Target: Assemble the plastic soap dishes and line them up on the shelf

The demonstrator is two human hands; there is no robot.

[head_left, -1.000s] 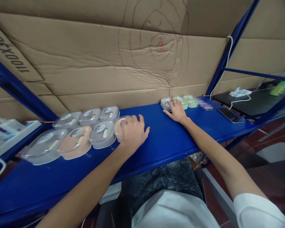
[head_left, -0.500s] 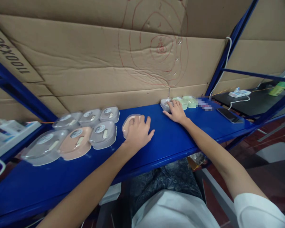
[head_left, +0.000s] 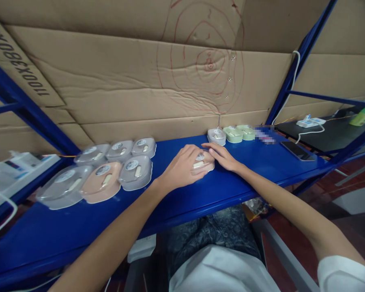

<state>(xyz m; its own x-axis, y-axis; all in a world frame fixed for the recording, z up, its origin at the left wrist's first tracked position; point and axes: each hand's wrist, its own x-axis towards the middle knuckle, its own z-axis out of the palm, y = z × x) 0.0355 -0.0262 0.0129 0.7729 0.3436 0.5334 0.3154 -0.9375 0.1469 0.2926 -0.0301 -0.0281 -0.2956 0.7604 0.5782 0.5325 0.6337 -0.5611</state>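
Note:
A pale pink plastic box [head_left: 207,163] with a clear lid, a round sticker and a whitish tab lies on the blue shelf between my hands. My left hand [head_left: 185,164] curls over its left side, thumb at the near edge, and hides that part. Stretched fingers of my right hand [head_left: 221,156] reach the box's far right edge; whether they press on it I cannot tell. Behind, against the cardboard, stand a grey box [head_left: 216,137] and two green boxes, one green box [head_left: 232,134] beside the grey one.
Several similar boxes form two rows at the left, among them a pink box [head_left: 101,182] and a grey box [head_left: 136,173]. A phone [head_left: 297,151] lies at the shelf's right end. Blue posts [head_left: 287,87] and a cardboard wall [head_left: 118,73] bound the shelf [head_left: 182,202].
My left hand has moved right along the shelf, bringing the pink box with it. My right hand has left the grey box at the back and come nearer to meet the pink one.

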